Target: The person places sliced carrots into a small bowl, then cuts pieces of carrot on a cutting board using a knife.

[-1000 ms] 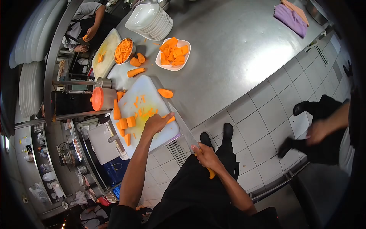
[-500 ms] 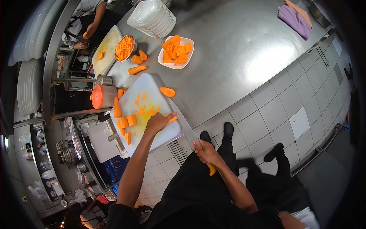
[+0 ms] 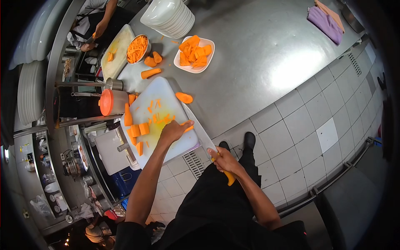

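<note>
Taking 12 o'clock as the top of your view and the board (image 3: 160,92) as the centre, your left hand (image 3: 171,131) is curled over a carrot piece (image 3: 188,126) near the board's 3 o'clock edge, fingers closed on it with its end showing. Your right hand (image 3: 222,159) is at 4 o'clock, wrapped around the yellow handle of the knife (image 3: 201,132); its blade angles towards 11 o'clock along the board's edge.

On the board, thin carrot sticks (image 3: 156,117) lie around the middle, with thick chunks (image 3: 144,128) at 8 o'clock. Just off the board, a cut carrot (image 3: 184,98) rests between 1 and 2 o'clock.

Farther out, a white dish (image 3: 211,58) of carrot chunks is at 1 o'clock, a stack of dishes (image 3: 175,21) at 12, a metal bowl (image 3: 146,53) of carrot strips at 11, and an orange-lidded tub (image 3: 107,102) at 10. A co-worker (image 3: 100,27) is at 11 o'clock, beyond a second board (image 3: 117,58).
</note>
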{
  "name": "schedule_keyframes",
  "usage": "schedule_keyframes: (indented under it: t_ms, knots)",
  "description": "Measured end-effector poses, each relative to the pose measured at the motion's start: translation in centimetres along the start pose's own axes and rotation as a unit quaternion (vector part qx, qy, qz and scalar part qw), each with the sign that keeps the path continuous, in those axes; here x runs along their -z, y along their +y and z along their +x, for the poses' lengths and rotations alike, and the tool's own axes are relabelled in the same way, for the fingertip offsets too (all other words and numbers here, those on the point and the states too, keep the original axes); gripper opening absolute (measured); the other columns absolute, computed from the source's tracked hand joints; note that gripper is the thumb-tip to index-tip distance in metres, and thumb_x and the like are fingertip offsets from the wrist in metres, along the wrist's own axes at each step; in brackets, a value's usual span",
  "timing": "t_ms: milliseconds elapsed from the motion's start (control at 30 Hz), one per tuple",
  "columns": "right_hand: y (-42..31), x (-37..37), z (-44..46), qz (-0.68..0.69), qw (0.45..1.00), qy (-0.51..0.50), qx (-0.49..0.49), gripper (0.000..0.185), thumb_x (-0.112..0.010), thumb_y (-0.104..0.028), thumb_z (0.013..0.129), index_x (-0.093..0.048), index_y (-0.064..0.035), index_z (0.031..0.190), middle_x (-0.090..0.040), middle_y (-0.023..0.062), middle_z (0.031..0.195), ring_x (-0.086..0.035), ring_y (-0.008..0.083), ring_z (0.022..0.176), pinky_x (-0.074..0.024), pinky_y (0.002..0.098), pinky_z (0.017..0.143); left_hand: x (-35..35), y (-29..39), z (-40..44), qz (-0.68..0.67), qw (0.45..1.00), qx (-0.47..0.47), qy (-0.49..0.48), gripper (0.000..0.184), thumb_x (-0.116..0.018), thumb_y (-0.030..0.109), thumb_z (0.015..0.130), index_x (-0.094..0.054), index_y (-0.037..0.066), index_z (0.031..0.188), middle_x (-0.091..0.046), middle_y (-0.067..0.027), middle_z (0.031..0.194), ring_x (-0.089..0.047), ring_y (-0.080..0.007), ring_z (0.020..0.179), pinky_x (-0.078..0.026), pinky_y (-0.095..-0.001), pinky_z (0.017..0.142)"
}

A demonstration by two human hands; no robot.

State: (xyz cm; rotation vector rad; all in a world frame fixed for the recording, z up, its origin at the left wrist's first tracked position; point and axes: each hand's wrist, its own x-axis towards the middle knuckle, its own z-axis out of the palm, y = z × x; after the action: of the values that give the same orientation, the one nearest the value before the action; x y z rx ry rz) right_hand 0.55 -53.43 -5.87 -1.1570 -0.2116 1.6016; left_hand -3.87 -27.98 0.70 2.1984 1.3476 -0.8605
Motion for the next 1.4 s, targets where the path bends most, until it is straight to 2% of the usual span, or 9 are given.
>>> schedule_keyframes:
  t_ms: [200, 267, 500, 567, 667, 833, 1000, 1067, 1400]
  knots:
    - [-0.4, -0.2, 0.3, 0.003, 1.000, -0.003, -0.005, 0.050, -0.051, -0.053, 0.101, -0.050, -0.0031, 0.100, -0.042, -0.0014, 0.063, -0.040, 0.0063, 0.045, -0.0357, 0.0241, 0.041, -0.2, -0.1, 0.3, 0.006, 1.000, -0.002, 0.002, 0.089, -0.059, 0.078, 0.079, -0.062, -0.010, 0.079, -0.059, -0.0163, 0.064, -0.064, -0.0304, 0.065, -0.050, -0.0415, 0.069]
    - [-0.8, -0.4, 0.5, 0.004, 1.000, -0.007, -0.004, 0.050, -0.051, -0.053, 0.101, -0.050, -0.0029, 0.101, -0.041, -0.0015, 0.062, -0.040, 0.0063, 0.045, -0.0356, 0.0242, 0.041, 0.2, 0.3, -0.2, 0.009, 1.000, -0.002, -0.014, 0.099, -0.057, 0.080, 0.079, -0.062, -0.018, 0.086, -0.067, -0.0302, 0.083, -0.070, -0.0394, 0.083, -0.053, -0.0470, 0.077]
    - [-1.6, -1.1, 2.1, 0.002, 1.000, 0.007, 0.013, 0.049, -0.051, -0.052, 0.101, -0.049, -0.0037, 0.094, -0.040, -0.0012, 0.059, -0.039, 0.0072, 0.044, -0.0362, 0.0255, 0.041, -0.5, -0.4, 0.4, 0.022, 1.000, -0.012, -0.006, 0.099, -0.057, 0.079, 0.080, -0.062, -0.018, 0.100, -0.066, -0.0245, 0.078, -0.068, -0.0357, 0.082, -0.051, -0.0437, 0.078]
    - [-1.7, -1.3, 2.4, 0.004, 1.000, 0.012, 0.017, 0.049, -0.052, -0.052, 0.101, -0.048, -0.0039, 0.094, -0.040, -0.0011, 0.059, -0.039, 0.0072, 0.044, -0.0363, 0.0255, 0.040, -1.1, -1.1, 0.6, 0.026, 0.996, -0.043, 0.070, 0.088, -0.057, 0.076, 0.082, -0.064, -0.011, 0.085, -0.064, -0.0199, 0.071, -0.066, -0.0320, 0.071, -0.050, -0.0410, 0.072]
    - [-1.6, -1.0, 2.6, -0.024, 0.999, 0.030, 0.035, 0.049, -0.052, -0.052, 0.101, -0.049, -0.0041, 0.094, -0.040, -0.0015, 0.059, -0.039, 0.0070, 0.044, -0.0365, 0.0254, 0.040, -0.2, -2.1, -0.2, -0.068, 0.996, -0.049, -0.002, 0.076, -0.058, 0.072, 0.084, -0.060, -0.002, 0.069, -0.059, -0.0129, 0.062, -0.061, -0.0247, 0.058, -0.047, -0.0364, 0.064]
    - [-1.0, -1.1, 2.7, 0.014, 1.000, 0.001, -0.002, 0.045, -0.051, -0.043, 0.103, -0.057, 0.0004, 0.109, -0.044, -0.0016, 0.058, -0.043, 0.0079, 0.045, -0.0378, 0.0262, 0.042, 0.1, -1.6, -1.9, -0.101, 0.995, 0.004, -0.018, 0.076, -0.063, 0.068, 0.083, -0.060, -0.008, 0.078, -0.064, -0.0156, 0.067, -0.065, -0.0245, 0.064, -0.051, -0.0391, 0.065]
    - [-1.1, -1.8, 2.1, 0.008, 1.000, 0.014, 0.012, 0.046, -0.051, -0.048, 0.102, -0.054, -0.0017, 0.104, -0.042, -0.0018, 0.060, -0.041, 0.0068, 0.045, -0.0362, 0.0251, 0.041, -0.4, -1.6, -1.8, -0.097, 0.995, 0.003, 0.020, 0.076, -0.063, 0.067, 0.084, -0.059, -0.009, 0.079, -0.063, -0.0167, 0.067, -0.066, -0.0255, 0.065, -0.051, -0.0391, 0.066]
    - [-0.7, -2.0, 1.7, 0.006, 1.000, 0.012, 0.028, 0.049, -0.052, -0.052, 0.101, -0.051, -0.0031, 0.099, -0.041, -0.0017, 0.062, -0.040, 0.0067, 0.045, -0.0356, 0.0249, 0.041, -0.5, -1.9, -1.4, -0.072, 0.997, 0.000, 0.016, 0.070, -0.061, 0.069, 0.084, -0.061, -0.001, 0.076, -0.056, -0.0085, 0.062, -0.058, -0.0201, 0.060, -0.047, -0.0337, 0.064]
    - [-0.6, -2.2, 2.6, 0.027, 1.000, 0.002, -0.015, 0.046, -0.051, -0.049, 0.103, -0.049, -0.0033, 0.097, -0.041, -0.0011, 0.061, -0.040, 0.0068, 0.044, -0.0357, 0.0251, 0.040, -0.1, -2.4, -0.2, -0.069, 0.997, -0.009, -0.045, 0.088, -0.064, 0.070, 0.082, -0.056, -0.016, 0.097, -0.063, -0.0246, 0.079, -0.067, -0.0317, 0.078, -0.051, -0.0423, 0.073]
